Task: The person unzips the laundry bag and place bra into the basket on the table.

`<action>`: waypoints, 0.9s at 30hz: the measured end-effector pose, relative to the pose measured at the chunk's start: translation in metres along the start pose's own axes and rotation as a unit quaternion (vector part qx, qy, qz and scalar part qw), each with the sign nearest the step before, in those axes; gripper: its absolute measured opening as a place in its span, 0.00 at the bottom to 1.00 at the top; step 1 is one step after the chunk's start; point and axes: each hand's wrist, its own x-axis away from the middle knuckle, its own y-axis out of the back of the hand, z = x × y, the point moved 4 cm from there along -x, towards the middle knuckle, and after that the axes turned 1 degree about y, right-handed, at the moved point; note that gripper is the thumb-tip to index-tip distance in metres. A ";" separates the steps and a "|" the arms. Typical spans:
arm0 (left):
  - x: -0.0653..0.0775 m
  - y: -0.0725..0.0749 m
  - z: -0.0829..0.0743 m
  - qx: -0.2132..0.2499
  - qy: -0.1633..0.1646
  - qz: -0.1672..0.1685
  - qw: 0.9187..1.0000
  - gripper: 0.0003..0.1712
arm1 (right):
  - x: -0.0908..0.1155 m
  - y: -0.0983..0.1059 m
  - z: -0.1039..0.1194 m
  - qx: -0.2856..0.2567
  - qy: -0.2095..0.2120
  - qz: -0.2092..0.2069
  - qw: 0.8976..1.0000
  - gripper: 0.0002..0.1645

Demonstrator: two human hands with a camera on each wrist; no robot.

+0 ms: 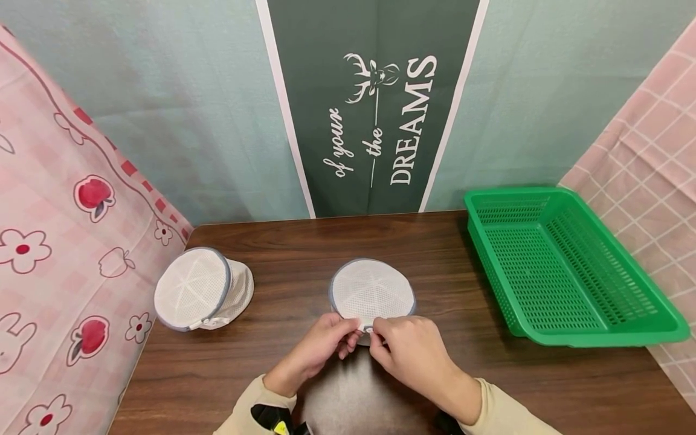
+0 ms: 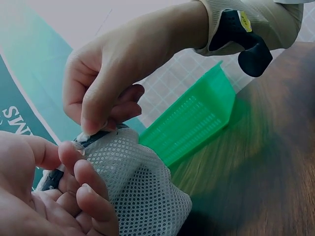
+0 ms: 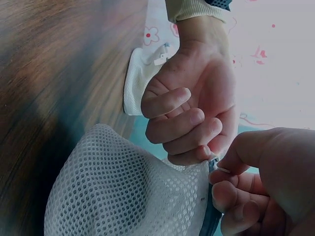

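Note:
A round white mesh laundry bag [image 1: 372, 290] with a grey-blue zipped rim stands on the table in front of me. My left hand [image 1: 323, 341] pinches the bag's near rim between thumb and forefinger, its other fingers curled below. Right beside it, my right hand [image 1: 410, 347] pinches the rim at the zipper, fingers bent. In the right wrist view, the bag's mesh side [image 3: 108, 182] bulges below the dark zipper edge [image 3: 211, 196], where both hands' fingertips meet. The zipper pull is mostly hidden by the fingers.
A second white mesh laundry bag [image 1: 193, 290] stands on the left of the brown wooden table [image 1: 283, 254], its lid tilted. At the right is a green plastic basket [image 1: 489, 260] with slotted walls. Printed cloths [image 1: 206, 121] hang behind and at both sides.

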 end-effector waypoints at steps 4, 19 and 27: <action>0.001 0.003 0.000 0.004 -0.001 -0.001 1.000 0.16 | 0.002 0.003 -0.004 0.003 -0.003 0.004 1.000 0.18; -0.001 0.001 0.001 0.004 -0.001 0.004 1.000 0.14 | 0.012 0.009 -0.025 -0.008 -0.019 0.014 1.000 0.16; 0.001 0.001 0.002 0.001 0.000 0.008 1.000 0.14 | 0.016 0.011 -0.034 0.004 -0.034 0.014 0.999 0.18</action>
